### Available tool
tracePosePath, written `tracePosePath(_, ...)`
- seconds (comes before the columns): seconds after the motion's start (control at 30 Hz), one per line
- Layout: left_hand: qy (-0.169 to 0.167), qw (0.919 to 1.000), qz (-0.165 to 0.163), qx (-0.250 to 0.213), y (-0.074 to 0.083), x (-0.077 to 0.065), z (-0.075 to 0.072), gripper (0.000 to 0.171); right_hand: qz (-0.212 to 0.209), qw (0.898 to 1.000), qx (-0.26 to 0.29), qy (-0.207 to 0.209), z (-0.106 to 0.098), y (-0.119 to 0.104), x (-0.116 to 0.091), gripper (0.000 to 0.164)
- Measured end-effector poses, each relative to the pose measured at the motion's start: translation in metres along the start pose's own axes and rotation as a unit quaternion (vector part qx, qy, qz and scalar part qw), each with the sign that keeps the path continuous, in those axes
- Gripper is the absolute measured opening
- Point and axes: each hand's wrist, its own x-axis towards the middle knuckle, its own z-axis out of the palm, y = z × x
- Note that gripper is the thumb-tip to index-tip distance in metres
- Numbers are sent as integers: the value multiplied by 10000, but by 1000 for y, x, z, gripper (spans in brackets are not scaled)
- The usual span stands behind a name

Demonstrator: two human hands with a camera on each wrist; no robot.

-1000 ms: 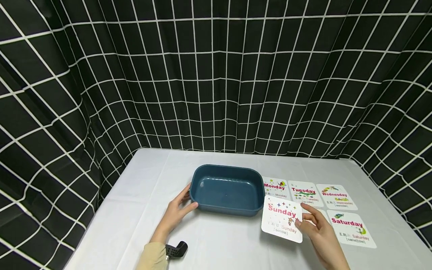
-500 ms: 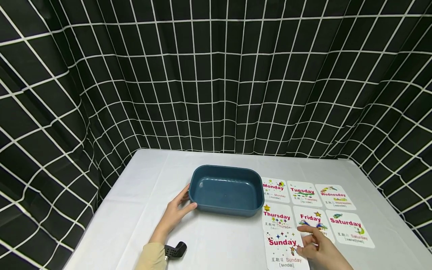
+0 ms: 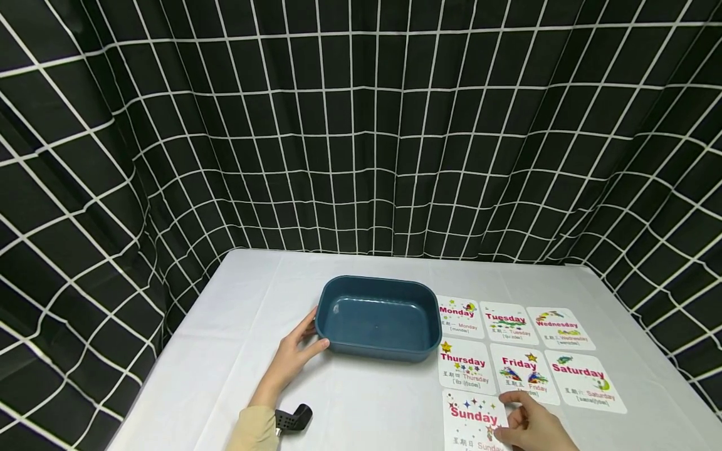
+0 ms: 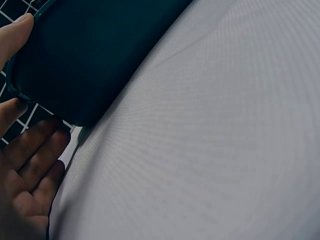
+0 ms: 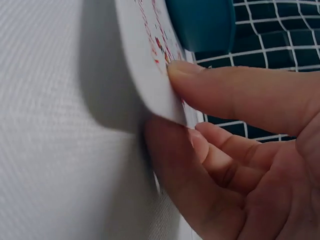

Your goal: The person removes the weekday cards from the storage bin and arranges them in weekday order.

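Note:
My right hand (image 3: pixel 536 426) pinches the white Sunday card (image 3: pixel 468 429) by its right edge, thumb on the printed face and a finger beneath. In the right wrist view the card (image 5: pixel 152 80) stands off the cloth with a shadow under it. It lines up below the Thursday card (image 3: pixel 465 379). The Friday card (image 3: pixel 524 391) is just beyond my fingers. My left hand (image 3: pixel 290 360) touches the left end of a blue plastic box (image 3: pixel 383 352). Its thumb rests at the rim, and the other fingers are spread along the side in the left wrist view.
Monday (image 3: pixel 461 327), Tuesday (image 3: pixel 510 332) and Wednesday (image 3: pixel 564 338) cards form the back row. To the right of Friday lies the Saturday card (image 3: pixel 586 401). A white cloth (image 3: pixel 225 344) covers the table, and a black gridded curtain (image 3: pixel 361 156) hangs behind it.
My right hand has brought the Sunday card down and toward me, from beside the box to below the Thursday card, uncovering Thursday and Friday. The left hand and box stay put.

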Motion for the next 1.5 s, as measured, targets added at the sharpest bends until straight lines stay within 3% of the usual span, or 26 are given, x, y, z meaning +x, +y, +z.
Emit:
tracePosePath(0.33,-11,9999,114,12,4,0,0,71,-67,9964,-837,149,5,-7,0,55)
tracePosePath(0.57,-17,9998,211,-1,32,-8,-4,69,-38,9952,-980,76,10,3,8,60)
tracePosePath(0.67,-30,9996,278,88,37,-9,-4,69,21,9951,-989,42,12,7,10,59)
tracePosePath(0.97,52,9997,169,153,2,-1,-1,70,105,9968,-787,92,9,0,7,58)
tracePosePath(1.13,42,10000,79,29,-1,0,-4,72,-100,9990,-431,84,4,-4,3,43)
tracePosePath(1.37,54,10000,45,-1,-3,-3,-4,70,-484,9974,23,-527,-11,-4,6,30)
tracePosePath(1.5,45,9998,159,-87,7,-5,-3,67,-874,9954,-12,-393,-22,0,7,26)
